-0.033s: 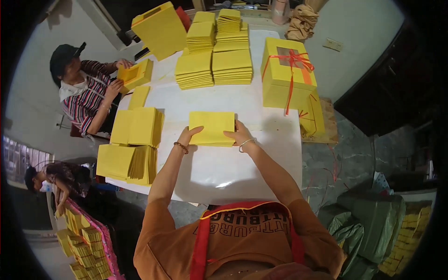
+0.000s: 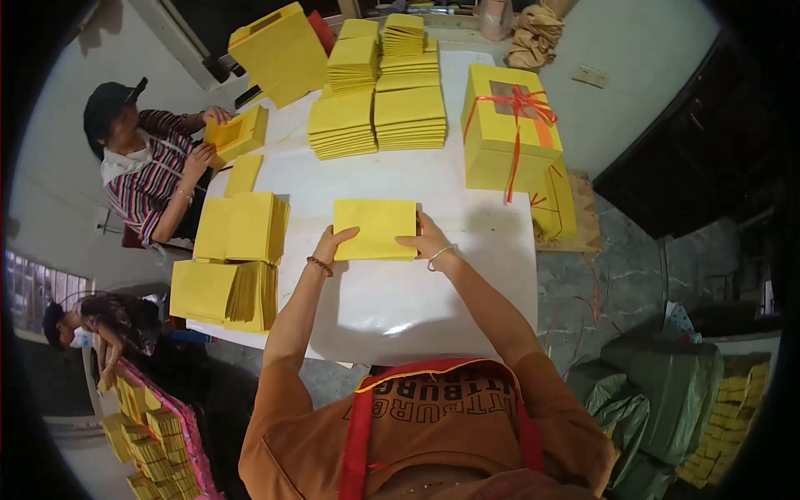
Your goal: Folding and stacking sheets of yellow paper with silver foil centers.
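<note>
Between my two hands is a flat yellow card piece (image 2: 375,229), rectangular and held level just over the white tabletop. My left hand (image 2: 335,243) grips its left side, the thumb lying on top and a beaded bracelet at the wrist. On the opposite side my right hand (image 2: 429,239) closes round the edge, its thumb also on the upper face; a pale bangle circles that wrist. The other fingers of both hands are partly hidden behind or under the card. Stacks of similar yellow pieces (image 2: 243,227) stand to the left of my left hand.
Taller yellow stacks (image 2: 408,117) fill the far side of the white table (image 2: 417,312). A yellow box with red ribbon (image 2: 510,158) stands at the right. At the left a person (image 2: 150,167) handles an open yellow box (image 2: 237,133); another person (image 2: 104,325) bends over more stacks.
The whole view has shifted very slightly. My hands keep the same grip on the yellow card piece.
</note>
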Available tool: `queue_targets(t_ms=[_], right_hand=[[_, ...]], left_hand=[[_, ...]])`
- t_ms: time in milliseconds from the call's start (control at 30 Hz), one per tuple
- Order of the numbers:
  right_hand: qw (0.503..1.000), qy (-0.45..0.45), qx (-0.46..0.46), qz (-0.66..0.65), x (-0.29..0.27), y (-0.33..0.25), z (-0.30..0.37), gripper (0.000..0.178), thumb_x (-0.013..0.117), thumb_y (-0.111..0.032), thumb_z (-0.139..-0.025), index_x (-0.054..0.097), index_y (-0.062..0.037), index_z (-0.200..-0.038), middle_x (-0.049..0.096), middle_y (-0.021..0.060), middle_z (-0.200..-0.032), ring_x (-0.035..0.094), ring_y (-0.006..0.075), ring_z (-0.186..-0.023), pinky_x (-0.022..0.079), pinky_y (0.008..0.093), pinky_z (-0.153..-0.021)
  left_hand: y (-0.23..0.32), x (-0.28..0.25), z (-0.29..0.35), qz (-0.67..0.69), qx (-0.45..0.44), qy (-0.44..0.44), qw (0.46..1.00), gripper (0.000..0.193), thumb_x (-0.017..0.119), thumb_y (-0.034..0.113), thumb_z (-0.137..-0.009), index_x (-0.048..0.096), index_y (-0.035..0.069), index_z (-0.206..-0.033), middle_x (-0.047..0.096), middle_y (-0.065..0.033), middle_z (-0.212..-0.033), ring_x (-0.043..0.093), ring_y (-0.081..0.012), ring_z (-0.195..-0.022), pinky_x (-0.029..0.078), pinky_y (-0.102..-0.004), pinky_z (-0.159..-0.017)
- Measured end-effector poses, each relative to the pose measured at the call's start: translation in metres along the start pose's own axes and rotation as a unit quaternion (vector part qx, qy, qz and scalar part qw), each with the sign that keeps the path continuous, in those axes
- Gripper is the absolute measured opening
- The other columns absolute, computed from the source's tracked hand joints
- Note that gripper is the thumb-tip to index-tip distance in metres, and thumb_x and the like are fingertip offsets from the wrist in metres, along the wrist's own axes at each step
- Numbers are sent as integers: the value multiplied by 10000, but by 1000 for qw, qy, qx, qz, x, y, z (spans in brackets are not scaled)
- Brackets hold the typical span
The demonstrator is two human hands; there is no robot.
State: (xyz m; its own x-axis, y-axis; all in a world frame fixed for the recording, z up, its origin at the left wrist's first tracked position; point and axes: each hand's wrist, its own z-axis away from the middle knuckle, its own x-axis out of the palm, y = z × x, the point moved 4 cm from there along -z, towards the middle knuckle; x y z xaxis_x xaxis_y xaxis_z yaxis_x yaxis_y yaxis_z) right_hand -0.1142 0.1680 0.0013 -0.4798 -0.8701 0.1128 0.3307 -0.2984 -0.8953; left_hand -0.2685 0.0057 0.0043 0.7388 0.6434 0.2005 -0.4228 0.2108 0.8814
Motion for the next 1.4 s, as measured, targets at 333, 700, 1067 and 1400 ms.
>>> queue_targets(t_ms=[333, 700, 1067, 1400], right_hand=[[955, -84, -280, 49, -30, -18, 0, 1227, 794, -117, -627, -165, -81, -1390, 398, 200, -1288, 387, 277, -1212, 304, 370, -1013], [965, -34, -240, 103, -38, -23, -8, 772, 786, -120, -621, 363, -31, -1260, 501, 79, -1182, 491, 177, -1071, 415, 311, -907], [885, 73, -150, -435, -75, -202, -134, 476, 636, -306, -789, 504, -48, -1167, 574, 112, -1128, 579, 263, -988, 482, 424, -847], [813, 204, -117, -532, -100, -251, -321, 590, 734, -385, -668, 505, -38, -1086, 586, 114, -1080, 586, 261, -943, 502, 410, -740]], left_hand=[[-3, 5, 5, -65, 203, -13, 977, 843, 799, 215, -629, 297, 54, -1286, 443, -121, -1242, 457, -219, -1120, 378, -355, -940], [-13, 12, -15, -366, 187, -86, 908, 978, 775, 388, -631, 214, 82, -1371, 472, -96, -1238, 425, -203, -1127, 300, -369, -935], [-11, 16, -31, -59, 221, 176, 957, 425, 560, 150, -872, 414, 15, -1248, 543, -43, -900, 468, -84, -714, 423, -220, -683], [-15, 36, -8, -428, 367, 120, 817, 466, 622, 12, -715, 501, 29, -1165, 531, -136, -1052, 469, -306, -987, 357, -396, -849]])
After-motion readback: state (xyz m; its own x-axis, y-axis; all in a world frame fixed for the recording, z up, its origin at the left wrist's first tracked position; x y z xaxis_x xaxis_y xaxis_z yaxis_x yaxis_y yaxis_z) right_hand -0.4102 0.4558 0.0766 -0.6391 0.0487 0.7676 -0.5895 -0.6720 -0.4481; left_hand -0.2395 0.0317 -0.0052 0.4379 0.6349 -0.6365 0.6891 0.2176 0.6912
